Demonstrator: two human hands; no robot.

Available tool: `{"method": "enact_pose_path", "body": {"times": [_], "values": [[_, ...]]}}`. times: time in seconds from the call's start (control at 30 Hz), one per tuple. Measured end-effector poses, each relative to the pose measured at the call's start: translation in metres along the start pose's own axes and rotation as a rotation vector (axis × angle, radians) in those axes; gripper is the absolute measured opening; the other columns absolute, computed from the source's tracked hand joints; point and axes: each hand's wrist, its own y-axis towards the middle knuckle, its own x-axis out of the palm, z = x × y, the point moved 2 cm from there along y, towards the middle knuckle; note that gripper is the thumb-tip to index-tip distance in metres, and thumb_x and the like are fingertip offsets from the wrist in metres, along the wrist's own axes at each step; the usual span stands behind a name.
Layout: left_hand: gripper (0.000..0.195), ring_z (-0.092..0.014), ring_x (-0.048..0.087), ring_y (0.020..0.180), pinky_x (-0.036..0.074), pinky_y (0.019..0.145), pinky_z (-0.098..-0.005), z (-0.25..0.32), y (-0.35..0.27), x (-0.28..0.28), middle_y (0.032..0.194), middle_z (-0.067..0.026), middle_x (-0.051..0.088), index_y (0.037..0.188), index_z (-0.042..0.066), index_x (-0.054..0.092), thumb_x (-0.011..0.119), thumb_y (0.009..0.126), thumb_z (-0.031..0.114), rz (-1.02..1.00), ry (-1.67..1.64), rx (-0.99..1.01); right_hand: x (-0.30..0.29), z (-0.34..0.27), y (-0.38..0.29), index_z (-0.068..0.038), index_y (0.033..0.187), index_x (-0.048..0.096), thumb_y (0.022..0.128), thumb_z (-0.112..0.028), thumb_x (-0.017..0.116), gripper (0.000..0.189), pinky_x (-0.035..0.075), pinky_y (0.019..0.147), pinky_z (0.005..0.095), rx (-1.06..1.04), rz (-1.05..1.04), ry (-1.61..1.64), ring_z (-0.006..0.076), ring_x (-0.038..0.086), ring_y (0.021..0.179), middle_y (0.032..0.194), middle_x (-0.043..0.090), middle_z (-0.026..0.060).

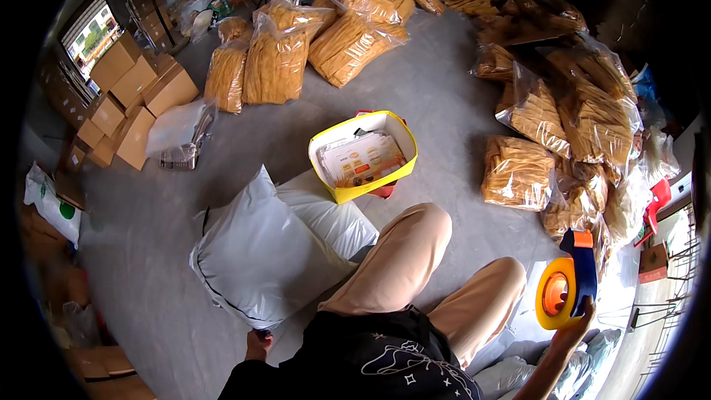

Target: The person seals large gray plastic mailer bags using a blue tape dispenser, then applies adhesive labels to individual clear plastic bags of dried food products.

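Observation:
My left hand (259, 344) is closed on the lower corner of a full, pale grey plastic bag (266, 250), which leans beside my leg. Away to the right, my right hand (577, 316) holds a tape dispenser (583, 272) with a dark blue body and an orange end, loaded with a yellow roll of tape (555, 293). A second pale plastic bag (328, 214) lies partly behind the first. Just beyond it stands a yellow-rimmed box (345, 194) with printed papers (364, 161) inside, on something red that is mostly hidden.
Clear bags of tan, folded material (278, 61) stand at the far side, and more such bags (516, 172) are heaped at right. Cardboard boxes (133, 136) are stacked at left. Grey plastic bags (505, 375) lie at lower right, and a red chair (658, 200) stands at the right edge.

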Motion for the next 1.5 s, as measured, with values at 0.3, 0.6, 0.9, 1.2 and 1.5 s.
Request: {"method": "enact_pose_path", "body": {"times": [0.3, 0.6, 0.9, 1.2, 1.5], "values": [[0.054, -0.017, 0.049, 0.091, 0.042, 0.083, -0.0445, 0.024, -0.06, 0.042, 0.107, -0.0005, 0.05, 0.117, 0.02, 0.044, 0.06, 0.074, 0.049, 0.152, 0.23, 0.112, 0.017, 0.006, -0.002, -0.002, 0.103, 0.047, 0.084, -0.036, 0.046, 0.039, 0.045, 0.076, 0.0303, 0.052, -0.097, 0.08, 0.0203, 0.057, 0.081, 0.088, 0.057, 0.0117], [0.042, -0.018, 0.054, 0.084, 0.044, 0.069, -0.0307, 0.033, -0.15, 0.194, 0.1, -0.0081, 0.056, 0.111, -0.001, 0.049, 0.058, 0.082, 0.028, 0.176, 0.469, 1.004, 0.01, 0.023, -0.002, -0.003, 0.105, 0.045, 0.08, -0.034, 0.052, 0.04, 0.043, 0.078, 0.0296, 0.034, -0.013, 0.177, 0.0197, 0.056, 0.084, 0.09, 0.054, 0.0101], [0.047, -0.019, 0.043, 0.105, 0.029, 0.079, -0.0452, 0.031, -0.259, 0.472, 0.113, -0.0021, 0.05, 0.112, 0.01, 0.05, 0.068, 0.071, 0.027, -0.034, 0.495, 1.128, -0.001, 0.02, -0.019, -0.001, 0.103, 0.046, 0.078, -0.032, 0.055, 0.04, 0.044, 0.077, 0.027, 0.061, -0.025, 0.254, 0.017, 0.056, 0.083, 0.089, 0.055, 0.0097], [0.044, -0.004, 0.051, 0.077, 0.017, 0.036, -0.0153, -0.007, -0.335, 0.609, 0.109, -0.0015, 0.052, 0.113, 0.006, 0.052, 0.064, 0.074, 0.022, -0.676, 0.276, 1.175, -0.033, -0.02, -0.062, 0.002, 0.109, 0.042, 0.073, -0.036, 0.058, 0.055, 0.044, 0.079, 0.0285, -0.01, 0.203, 0.177, 0.0176, 0.055, 0.087, 0.092, 0.052, 0.0112], [0.037, -0.021, 0.048, 0.107, 0.035, 0.095, -0.0318, -0.121, -0.444, 0.63, 0.119, -0.0162, 0.048, 0.116, -0.002, 0.05, 0.036, 0.084, 0.01, -1.135, 0.195, 1.347, -0.033, -0.016, -0.066, 0.0, 0.102, 0.047, 0.08, -0.033, 0.049, 0.039, 0.049, 0.063, 0.0285, -0.08, 0.26, 0.279, 0.0197, 0.059, 0.069, 0.08, 0.058, 0.0126]]}}
